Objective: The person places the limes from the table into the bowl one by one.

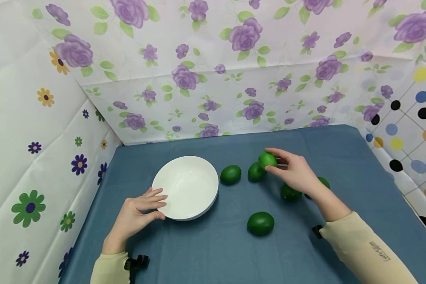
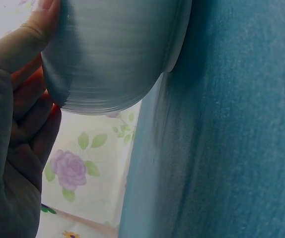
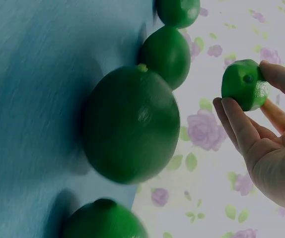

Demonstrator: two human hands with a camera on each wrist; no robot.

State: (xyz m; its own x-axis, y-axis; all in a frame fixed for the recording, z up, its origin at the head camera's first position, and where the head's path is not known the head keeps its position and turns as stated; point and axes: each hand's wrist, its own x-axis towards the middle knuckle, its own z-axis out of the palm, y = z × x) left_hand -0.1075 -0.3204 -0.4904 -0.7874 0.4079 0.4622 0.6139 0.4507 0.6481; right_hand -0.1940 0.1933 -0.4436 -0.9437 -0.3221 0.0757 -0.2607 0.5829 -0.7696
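Note:
A white bowl (image 1: 186, 187) stands on the blue cloth, left of the middle. My left hand (image 1: 142, 209) holds its left rim, fingertips reaching over the edge and thumb at the near side. The left wrist view shows the bowl's outer wall (image 2: 112, 59) beside the thumb. In the air over the far right part of the table, my right hand (image 1: 294, 169) pinches a green lime (image 1: 268, 159) between thumb and fingers. The same lime (image 3: 244, 85) appears in the right wrist view, clear of the cloth.
More limes lie on the cloth: one right beside the bowl (image 1: 230, 174), one below the held lime (image 1: 257, 172), one nearer the front (image 1: 260, 223), one under my right hand (image 1: 290, 193), and one partly hidden by the wrist (image 1: 324, 182). Flowered sheets (image 1: 209, 79) wall the table.

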